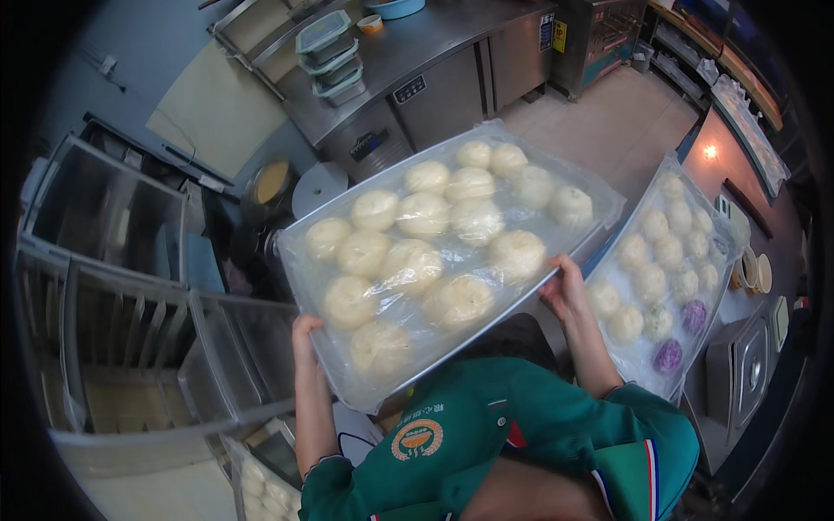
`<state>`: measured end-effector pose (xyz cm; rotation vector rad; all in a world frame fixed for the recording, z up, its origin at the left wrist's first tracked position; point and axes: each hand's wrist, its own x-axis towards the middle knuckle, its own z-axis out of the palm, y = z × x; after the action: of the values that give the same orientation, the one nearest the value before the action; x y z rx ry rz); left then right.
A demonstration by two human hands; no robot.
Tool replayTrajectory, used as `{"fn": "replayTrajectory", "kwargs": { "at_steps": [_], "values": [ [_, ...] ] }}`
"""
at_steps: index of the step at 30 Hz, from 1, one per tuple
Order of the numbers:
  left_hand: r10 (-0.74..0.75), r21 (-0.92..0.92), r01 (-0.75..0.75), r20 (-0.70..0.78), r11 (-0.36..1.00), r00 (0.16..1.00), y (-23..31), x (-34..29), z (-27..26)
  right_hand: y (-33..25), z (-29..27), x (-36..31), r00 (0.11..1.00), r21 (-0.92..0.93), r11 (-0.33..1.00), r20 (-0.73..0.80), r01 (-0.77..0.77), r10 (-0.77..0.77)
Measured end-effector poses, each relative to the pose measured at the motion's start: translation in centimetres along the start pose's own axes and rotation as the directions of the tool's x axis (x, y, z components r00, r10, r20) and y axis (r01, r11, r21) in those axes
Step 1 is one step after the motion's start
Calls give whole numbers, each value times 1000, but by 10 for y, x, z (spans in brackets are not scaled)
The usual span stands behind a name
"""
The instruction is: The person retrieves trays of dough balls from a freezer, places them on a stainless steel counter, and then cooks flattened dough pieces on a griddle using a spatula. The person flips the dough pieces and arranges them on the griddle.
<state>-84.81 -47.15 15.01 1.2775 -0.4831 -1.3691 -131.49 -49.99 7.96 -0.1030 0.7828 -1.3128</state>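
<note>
Between my two hands is a large metal tray (473,339) of pale round dough buns (423,215), covered by clear plastic film (543,221). It lies slantwise across the view in front of my body. My left hand (306,337) grips its near left edge, with the thumb at the rim. On the near right edge my right hand (565,286) is closed around the rim. The fingers under the tray are mostly hidden. To the right, a second film-covered tray holds more pale buns (669,252) and two purple ones (667,356).
At left stands a rack cabinet (122,339) with its glass door (243,347) swung out. A steel counter (434,52) at the back carries stacked lidded containers (330,56). A lidded steel box (738,360) is at right. More buns (265,495) sit at lower left.
</note>
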Motion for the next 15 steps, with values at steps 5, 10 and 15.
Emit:
{"fn": "replayTrajectory", "kwargs": {
  "at_steps": [5,10,15],
  "values": [
    [-121,146,106,102,984,987,30,154,84,-36,18,79,982,3,995,-162,101,-99],
    [-221,181,176,266,968,938,26,292,187,-89,19,168,949,-37,983,-257,181,-185],
    [-293,175,249,308,953,905,20,421,277,-163,38,280,910,-52,971,-342,233,-236]
  ]
}}
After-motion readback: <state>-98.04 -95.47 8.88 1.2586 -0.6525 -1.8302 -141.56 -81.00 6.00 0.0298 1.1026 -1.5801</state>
